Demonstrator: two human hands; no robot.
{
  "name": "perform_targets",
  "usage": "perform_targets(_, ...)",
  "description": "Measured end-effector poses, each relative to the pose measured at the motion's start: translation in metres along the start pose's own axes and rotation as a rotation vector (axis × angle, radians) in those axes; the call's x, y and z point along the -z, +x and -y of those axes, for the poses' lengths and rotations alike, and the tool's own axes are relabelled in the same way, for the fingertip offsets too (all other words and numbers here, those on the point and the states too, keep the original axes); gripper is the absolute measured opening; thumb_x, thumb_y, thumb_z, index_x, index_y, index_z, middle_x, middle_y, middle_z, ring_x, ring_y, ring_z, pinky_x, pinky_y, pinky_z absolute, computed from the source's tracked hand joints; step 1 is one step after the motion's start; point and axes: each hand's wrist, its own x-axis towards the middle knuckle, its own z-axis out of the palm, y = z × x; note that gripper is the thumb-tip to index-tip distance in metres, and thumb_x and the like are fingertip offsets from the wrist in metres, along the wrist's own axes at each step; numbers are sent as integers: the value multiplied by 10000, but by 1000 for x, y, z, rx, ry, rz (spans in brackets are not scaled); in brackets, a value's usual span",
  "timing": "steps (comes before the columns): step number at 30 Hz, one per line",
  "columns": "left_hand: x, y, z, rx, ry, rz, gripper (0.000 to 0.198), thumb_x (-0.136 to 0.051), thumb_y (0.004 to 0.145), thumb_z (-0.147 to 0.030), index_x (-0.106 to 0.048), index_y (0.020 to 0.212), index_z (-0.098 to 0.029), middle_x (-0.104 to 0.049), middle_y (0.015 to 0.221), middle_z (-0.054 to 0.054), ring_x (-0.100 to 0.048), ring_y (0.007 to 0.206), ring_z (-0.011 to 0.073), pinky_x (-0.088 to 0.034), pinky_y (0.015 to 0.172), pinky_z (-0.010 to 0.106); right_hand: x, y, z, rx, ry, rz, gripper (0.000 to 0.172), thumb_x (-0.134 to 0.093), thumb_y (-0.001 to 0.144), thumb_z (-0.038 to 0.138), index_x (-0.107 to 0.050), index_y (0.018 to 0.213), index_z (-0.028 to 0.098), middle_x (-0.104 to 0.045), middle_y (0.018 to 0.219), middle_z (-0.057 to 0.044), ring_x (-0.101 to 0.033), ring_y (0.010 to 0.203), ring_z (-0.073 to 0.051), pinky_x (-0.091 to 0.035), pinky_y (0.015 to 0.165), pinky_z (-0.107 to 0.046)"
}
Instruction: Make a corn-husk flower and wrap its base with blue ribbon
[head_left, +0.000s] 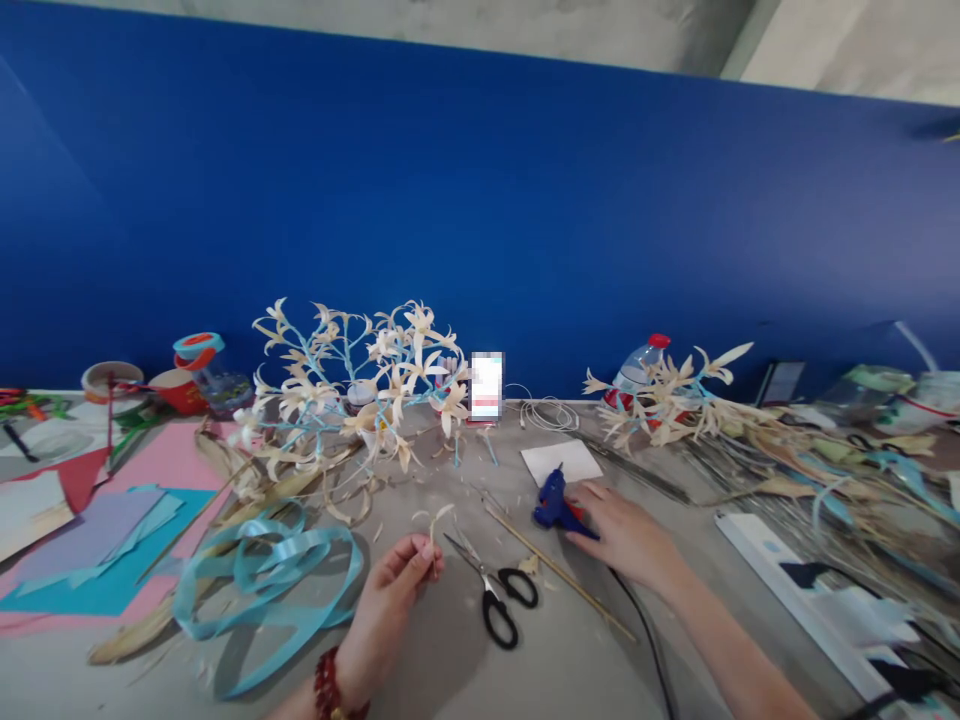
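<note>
My left hand pinches a small pale flower piece with thin curling petals, apparently dried husk, between thumb and fingertips. My right hand is at a blue hot glue gun, its handle between thumb and fingers. The gun's nozzle points up beside a white sheet, and a black cord trails toward me. Between my hands lie black-handled scissors, blades partly apart, and a thin brown stick.
Branches of pale husk flowers with blue-wrapped stems stand at the back left; others lie by a red-capped bottle. Blue ribbon is coiled left, beside coloured paper. A white power strip lies right. A phone stands behind.
</note>
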Motion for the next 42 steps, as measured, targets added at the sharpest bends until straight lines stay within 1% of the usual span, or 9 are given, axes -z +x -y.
perform_targets(5,1,0,4,-4,-2,0,258,-788,744,-397,-692,751,-158,-622,717,17,-519,674,121,-422,655,213,15,49,62,88,163,32,183,-497,936,268,-674,948,225,-705,965,-50,-662,810,-185,-477,753,-271)
perform_targets(10,3,3,4,-40,-30,-39,275,-816,704,-401,-684,735,-162,-623,715,14,-523,667,120,-424,648,219,-27,126,131,49,158,21,191,-543,924,329,-690,993,227,-735,996,-62,-679,904,-214,-479,766,-266)
perform_targets(15,5,8,0,-86,-23,-80,292,-823,690,-411,-678,703,-158,-618,694,13,-520,656,122,-426,643,226,-59,159,154,-30,164,-22,146,-596,876,272,-692,913,169,-739,967,-122,-690,922,-246,-491,790,-295)
perform_targets(20,4,6,-4,-87,-23,-78,282,-807,715,-409,-674,707,-161,-618,703,10,-523,675,123,-426,660,223,-60,153,156,9,311,-86,118,-568,902,210,-672,871,165,-734,891,-64,-686,900,-199,-474,759,-265)
perform_targets(24,5,5,-5,-104,-55,-91,260,-795,733,-399,-685,731,-164,-619,715,3,-523,680,120,-425,668,223,-47,136,150,100,516,-94,62,-636,865,226,-678,839,187,-727,749,-6,-680,720,-152,-491,672,-227)
perform_targets(30,6,4,-3,-103,-102,-101,199,-783,756,-346,-693,757,-169,-623,741,3,-524,692,119,-429,673,226,-22,72,146,132,757,-123,59,-600,859,195,-654,878,184,-716,780,-14,-673,685,-151,-530,629,-236)
perform_targets(33,4,2,-2,-82,-77,-77,183,-760,782,-336,-690,763,-167,-629,749,9,-526,707,124,-429,692,231,-10,38,153,162,907,-244,61,-589,874,198,-639,841,192,-697,882,-43,-664,757,-160,-536,653,-243)
perform_targets(37,2,0,-1,-56,4,-37,203,-745,789,-353,-700,762,-156,-629,743,23,-512,689,130,-412,674,236,-1,19,166,290,827,-297,97,-568,896,158,-643,860,208,-696,839,-32,-641,753,-166,-510,716,-275)
perform_targets(42,0,-3,-2,-24,47,-19,236,-759,764,-386,-706,753,-156,-627,750,35,-516,701,149,-411,693,255,-5,25,170,352,706,-334,115,-558,899,134,-633,859,211,-692,824,-32,-629,767,-180,-489,725,-292)
